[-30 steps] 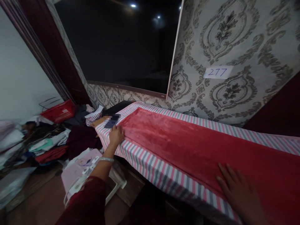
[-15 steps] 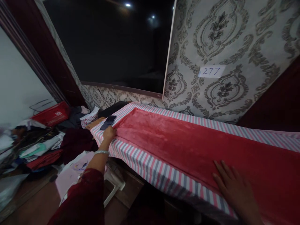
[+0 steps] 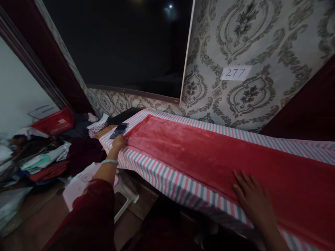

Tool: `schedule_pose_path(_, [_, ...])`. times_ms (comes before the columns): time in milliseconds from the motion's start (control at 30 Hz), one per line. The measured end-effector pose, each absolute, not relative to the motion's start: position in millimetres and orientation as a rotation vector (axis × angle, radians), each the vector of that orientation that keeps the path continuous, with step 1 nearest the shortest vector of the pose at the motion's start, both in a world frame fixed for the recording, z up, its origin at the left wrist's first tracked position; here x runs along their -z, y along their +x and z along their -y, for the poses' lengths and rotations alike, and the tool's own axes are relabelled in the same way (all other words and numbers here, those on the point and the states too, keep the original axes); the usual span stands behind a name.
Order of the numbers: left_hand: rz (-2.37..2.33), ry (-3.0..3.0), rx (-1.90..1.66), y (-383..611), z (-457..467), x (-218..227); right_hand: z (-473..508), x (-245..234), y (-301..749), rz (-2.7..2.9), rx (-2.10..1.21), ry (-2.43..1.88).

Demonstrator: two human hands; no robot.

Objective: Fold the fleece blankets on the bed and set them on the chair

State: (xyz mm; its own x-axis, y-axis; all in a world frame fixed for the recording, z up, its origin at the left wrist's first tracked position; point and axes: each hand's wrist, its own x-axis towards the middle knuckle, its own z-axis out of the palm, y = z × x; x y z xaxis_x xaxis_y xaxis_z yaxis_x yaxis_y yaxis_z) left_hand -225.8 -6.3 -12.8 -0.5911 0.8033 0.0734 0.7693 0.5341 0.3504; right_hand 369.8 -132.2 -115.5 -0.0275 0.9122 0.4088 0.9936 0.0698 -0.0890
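Note:
A long red plush cloth (image 3: 199, 150) lies folded and flat along a table covered with a pink, grey and white striped cloth (image 3: 167, 174). At the near left corner of the red cloth, my left hand (image 3: 119, 142) is closed on its edge; the fingertips are partly hidden. A dark phone (image 3: 118, 131) lies on the striped cloth just beyond that hand. My right hand (image 3: 252, 195) rests palm down on the near part of the red cloth, fingers spread, holding nothing.
Behind the table, a large dark television (image 3: 117, 45) hangs on a patterned wall. A paper marked 277 (image 3: 236, 73) is stuck there. Piled clothes (image 3: 44, 160) and a red bag (image 3: 54, 122) lie at left. Below my left arm stands a pale plastic stool (image 3: 128, 193).
The view has tilted slightly down. My right hand has slid a little left along the red cloth. My left hand stays at the corner.

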Motion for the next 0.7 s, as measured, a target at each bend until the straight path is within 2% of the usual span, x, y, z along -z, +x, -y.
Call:
schedule_pose_path(167, [-2.663,1.317,-0.57,-227,8,14,137,111,357,2.07,0.234,-1.44])
schedule_pose_path(267, [-2.662,1.309,-0.618,-227,12,15,141,107,343,2.096,0.21,-1.316])
schedule_pose_path(533, [-2.561,1.392,-0.673,-231,13,12,138,104,328,2.189,0.221,-1.285])
schedule_pose_path(700, [-2.523,1.326,-0.749,-234,13,9,139,108,326,2.057,0.24,-1.355])
